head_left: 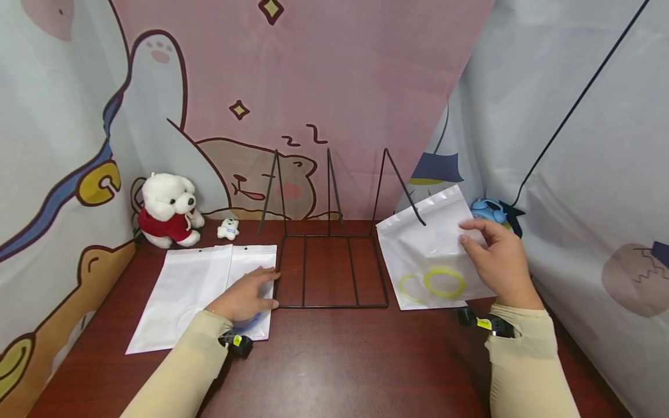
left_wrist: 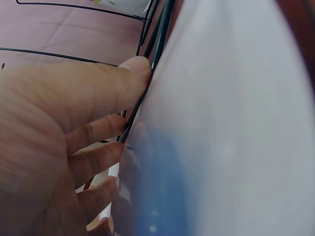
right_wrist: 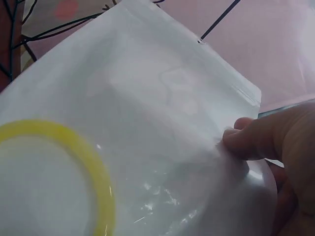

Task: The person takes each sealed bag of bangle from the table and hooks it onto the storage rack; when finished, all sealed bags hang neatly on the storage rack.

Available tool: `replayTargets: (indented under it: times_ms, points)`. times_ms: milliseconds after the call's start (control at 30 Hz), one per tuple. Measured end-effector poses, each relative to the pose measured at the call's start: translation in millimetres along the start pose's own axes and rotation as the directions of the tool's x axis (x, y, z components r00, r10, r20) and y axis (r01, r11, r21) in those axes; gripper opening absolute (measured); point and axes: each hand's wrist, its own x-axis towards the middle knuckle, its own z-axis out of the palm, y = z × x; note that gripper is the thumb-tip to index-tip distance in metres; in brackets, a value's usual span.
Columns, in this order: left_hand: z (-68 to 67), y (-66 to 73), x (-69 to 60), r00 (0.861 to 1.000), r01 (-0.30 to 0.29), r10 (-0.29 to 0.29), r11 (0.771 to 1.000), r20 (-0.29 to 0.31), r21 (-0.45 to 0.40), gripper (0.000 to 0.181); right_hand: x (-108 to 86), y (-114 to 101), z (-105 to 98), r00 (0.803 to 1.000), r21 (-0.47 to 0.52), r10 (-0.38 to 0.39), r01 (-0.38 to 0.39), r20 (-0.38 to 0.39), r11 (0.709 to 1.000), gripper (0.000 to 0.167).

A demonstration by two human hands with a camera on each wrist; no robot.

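A black wire rack (head_left: 330, 306) stands mid-table. My left hand (head_left: 245, 295) touches its left edge, with thumb and fingers spread over a white bag (head_left: 251, 255) holding something blue (left_wrist: 162, 182). In the left wrist view my left hand (left_wrist: 64, 123) has its thumb tip on the wire. My right hand (head_left: 502, 261) pinches the right side of a bag (head_left: 418, 244) containing yellow rings (head_left: 444, 283). The rack's right prong overlaps this bag's top; in the right wrist view the prong (right_wrist: 219, 22) meets the bag (right_wrist: 162, 98) near its top edge, above my right hand (right_wrist: 266, 147). Whether it passes through a hole I cannot tell.
Another white bag (head_left: 172, 290) lies at the left. Behind it sit a white plush dog (head_left: 166, 212) in red and a small white figure (head_left: 228, 229). A light blue object (head_left: 487, 210) stands behind my right hand. Printed curtains surround the table (head_left: 334, 366).
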Motion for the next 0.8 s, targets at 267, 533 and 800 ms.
replayTargets:
  times_ms: [267,533,800]
  points:
    - [0.4,-1.0,0.7,1.000,-0.003,0.003,1.000,0.001,0.005,0.068,-3.8,-5.7,-1.1,0.998,0.084,-0.069,0.069,-0.002,0.994,0.023]
    - [0.0,-2.3,0.7,1.000,0.009,-0.009,1.000,0.007,-0.008,0.069,-5.2,-3.2,1.8,0.987,0.143,-0.152,0.145,0.042,0.979,0.022]
    - [-0.1,-1.7,0.7,1.000,0.000,0.000,1.000,0.000,-0.006,0.068,-8.1,-3.3,0.9,0.984,0.148,-0.171,0.162,0.044,0.975,0.032]
